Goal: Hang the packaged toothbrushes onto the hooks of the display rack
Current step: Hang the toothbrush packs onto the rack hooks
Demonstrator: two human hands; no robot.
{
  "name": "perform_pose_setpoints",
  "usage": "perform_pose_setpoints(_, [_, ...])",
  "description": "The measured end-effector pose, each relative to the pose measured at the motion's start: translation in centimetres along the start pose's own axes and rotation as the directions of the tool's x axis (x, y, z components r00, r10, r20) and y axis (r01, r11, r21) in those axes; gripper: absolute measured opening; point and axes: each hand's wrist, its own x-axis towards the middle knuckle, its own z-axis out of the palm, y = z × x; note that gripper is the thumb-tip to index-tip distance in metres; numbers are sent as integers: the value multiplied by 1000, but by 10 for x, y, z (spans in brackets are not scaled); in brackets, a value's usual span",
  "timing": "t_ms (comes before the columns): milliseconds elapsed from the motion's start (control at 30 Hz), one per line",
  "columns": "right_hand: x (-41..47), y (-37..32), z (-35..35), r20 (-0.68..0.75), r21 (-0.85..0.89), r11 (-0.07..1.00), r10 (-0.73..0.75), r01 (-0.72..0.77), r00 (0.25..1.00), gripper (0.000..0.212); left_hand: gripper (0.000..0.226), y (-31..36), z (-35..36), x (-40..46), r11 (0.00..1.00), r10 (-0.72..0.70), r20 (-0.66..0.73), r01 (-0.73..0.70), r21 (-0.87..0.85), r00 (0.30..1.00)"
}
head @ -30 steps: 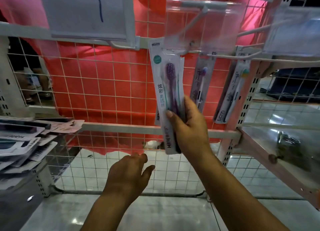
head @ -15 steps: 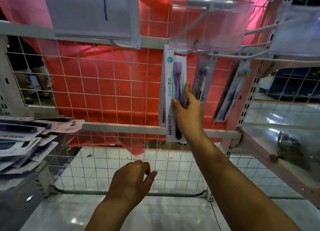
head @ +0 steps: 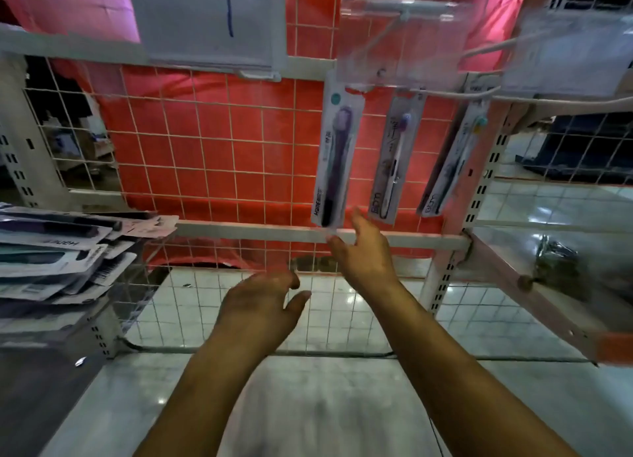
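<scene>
Your right hand (head: 364, 251) is empty, fingers loosely spread, fingertips just below the bottom edge of the purple packaged toothbrush (head: 337, 155), which hangs from a white hook (head: 356, 88) directly above that hand on the wire-grid display rack (head: 212, 155); two more packaged toothbrushes (head: 395, 158) hang up and to the right of it. Your left hand (head: 263, 306) sits lower and to the left of the right one, holding nothing, fingers loosely curled with the thumb out. The stack of unhung toothbrush packs (head: 58, 251) lies on a shelf well to the left of your left hand.
</scene>
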Motion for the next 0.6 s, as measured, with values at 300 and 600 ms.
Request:
perform_pose_setpoints(300, [-38,-28,-53,121,-193,969,181,-155,976,34,35,68,-55,-6,998,-55,220,47,43,974])
perform_pose_setpoints(600, [-104,-115,-131,335,-356,912,329,-205,883,36,31,138,-168,-44,998,2,383,-25,55,924])
